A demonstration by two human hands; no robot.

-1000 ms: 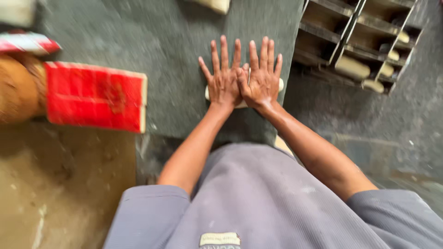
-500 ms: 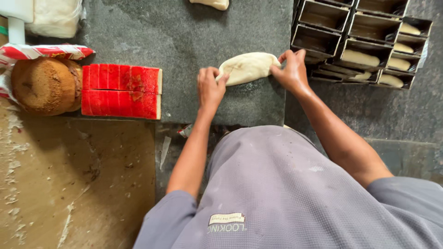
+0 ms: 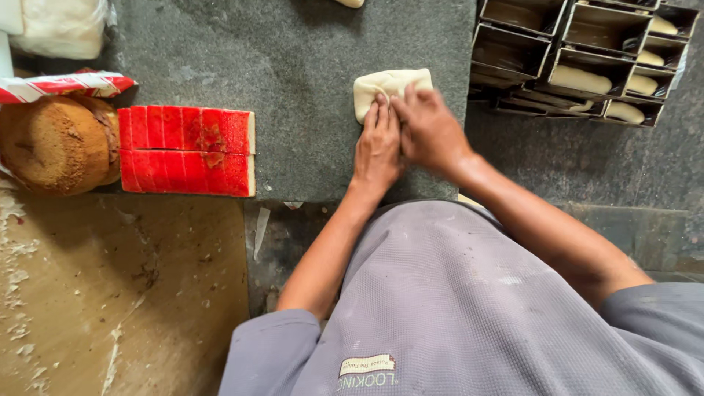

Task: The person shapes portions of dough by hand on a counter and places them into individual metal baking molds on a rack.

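Fingers [image 3: 380,110] of the left hand [image 3: 378,147] lie flat and close together, tips pressing the near edge of a pale piece of dough [image 3: 391,84]; the right hand [image 3: 427,130] sits beside it, touching it, fingers stretched onto the same edge — neither hand grips, both press down. The dough is a flattened, roughly rectangular slab, its long axis running left to right across the view, lying on a dark grey stone slab [image 3: 293,66] near the slab's right edge. To the right, just beyond that edge, stand dark metal loaf tins [image 3: 550,51], several holding pale dough rolls [image 3: 581,79]. At the left of the slab lies a red sliced block [image 3: 187,150], touching a round brown loaf [image 3: 55,143]. Below is a floury tan floor [image 3: 110,293].
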